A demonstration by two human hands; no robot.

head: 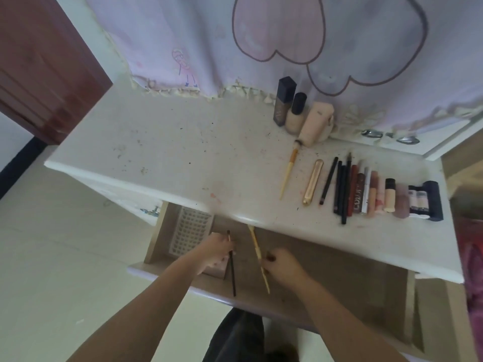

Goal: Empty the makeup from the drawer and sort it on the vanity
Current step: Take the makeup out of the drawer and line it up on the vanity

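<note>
Brushes fill both hands over the open drawer (pixel 326 267) — left hand (pixel 213 250) grips a dark brush (pixel 232 270), right hand (pixel 283 265) pinches a cream-handled brush (pixel 257 252).

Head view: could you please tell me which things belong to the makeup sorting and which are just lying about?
Job: dark brush in left hand; pale brush in right hand; open drawer; sorted row; bottles; vanity.
Lying about: white basket; curtain.

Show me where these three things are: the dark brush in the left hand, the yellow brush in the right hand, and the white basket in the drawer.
dark brush (pixel 232 270), head view, middle of the handle
yellow brush (pixel 257 250), head view, handle above the fingers
white basket (pixel 188 232), head view, its grid wall
</note>
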